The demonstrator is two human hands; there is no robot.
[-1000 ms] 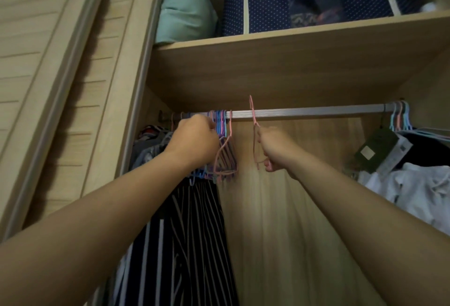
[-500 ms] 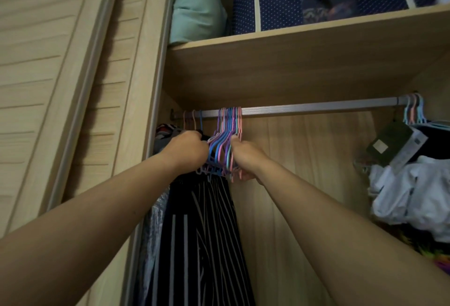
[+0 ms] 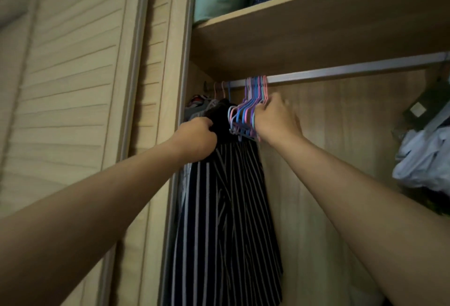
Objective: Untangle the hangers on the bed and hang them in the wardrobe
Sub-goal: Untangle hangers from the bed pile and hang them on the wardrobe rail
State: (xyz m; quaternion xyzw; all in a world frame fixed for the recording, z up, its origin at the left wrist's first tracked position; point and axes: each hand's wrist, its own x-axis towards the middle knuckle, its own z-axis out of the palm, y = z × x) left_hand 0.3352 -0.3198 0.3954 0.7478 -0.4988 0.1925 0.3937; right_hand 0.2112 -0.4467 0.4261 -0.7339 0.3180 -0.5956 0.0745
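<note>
Hanging nearly done: your right hand (image 3: pixel 275 120) grips the hangers (image 3: pixel 250 108) bunched on the rail (image 3: pixel 341 71), your left hand (image 3: pixel 197 140) clutches the striped garment (image 3: pixel 226 208).

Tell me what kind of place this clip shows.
Most likely a bedroom wardrobe in a home. A metal rail carries a bunch of coloured hangers and a striped garment, a wooden shelf above holds storage, and a slatted door stands at the left.

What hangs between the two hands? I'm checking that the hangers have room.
In the head view, dark fabric at the top of the striped garment lies between the left hand and the hanger bunch, which the right hand grips.
</note>
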